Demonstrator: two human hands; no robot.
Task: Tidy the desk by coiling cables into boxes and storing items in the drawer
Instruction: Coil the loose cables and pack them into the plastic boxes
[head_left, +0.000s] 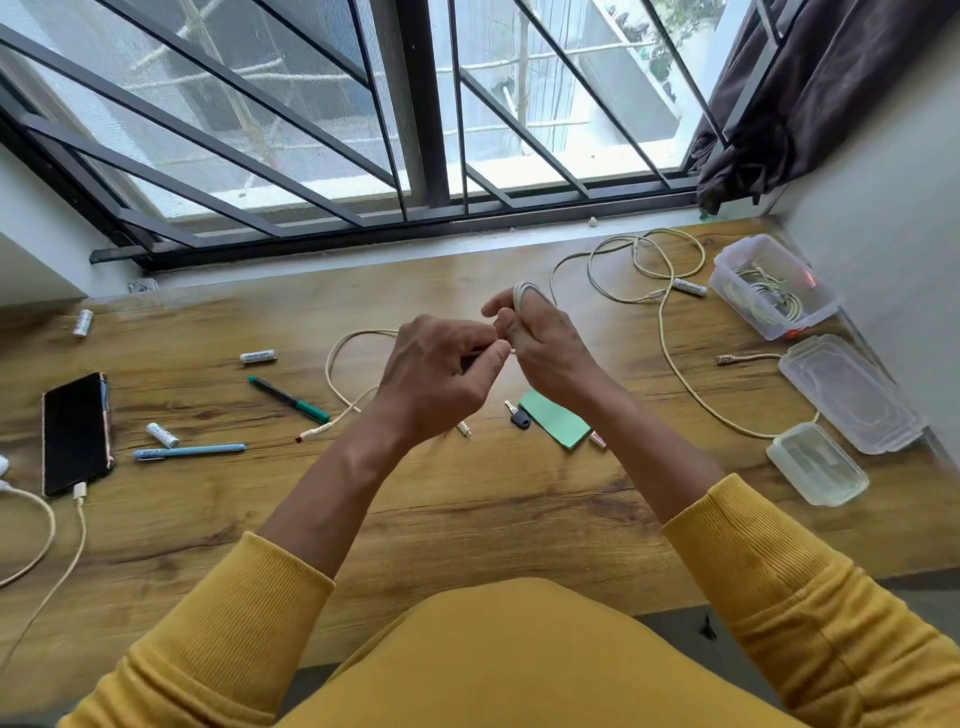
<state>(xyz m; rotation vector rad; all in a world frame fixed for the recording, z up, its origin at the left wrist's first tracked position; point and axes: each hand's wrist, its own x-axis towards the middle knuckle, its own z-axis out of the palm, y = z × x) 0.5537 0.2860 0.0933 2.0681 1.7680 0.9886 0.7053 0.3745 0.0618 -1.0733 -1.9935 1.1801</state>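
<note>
**Two hands wind a pale cable above the desk**

Two hands meet over the middle of the wooden desk (467, 519). The right hand (545, 348) has several turns of a cream cable (521, 292) looped round its raised fingers, which curl to hold the coil. The left hand (441, 374) is closed, thumb against forefinger, pinching the cable's free run just beside the right hand. From the left hand the slack drops to the desk in a loop and ends in a taped plug near a green marker (288, 393).

Under the hands lie a green pad (556, 426) and a small key (517, 415), close together. To the right, a second cable (649, 260) sprawls in loose loops toward an open clear box (769, 286) that already holds a coiled cable. Nearer the person, two clear lids or boxes (852, 389) rest by the wall.

To the left are scattered batteries (258, 356), a blue pen (189, 451) and a dark phone (75, 434) with a charging lead plugged in.
</note>
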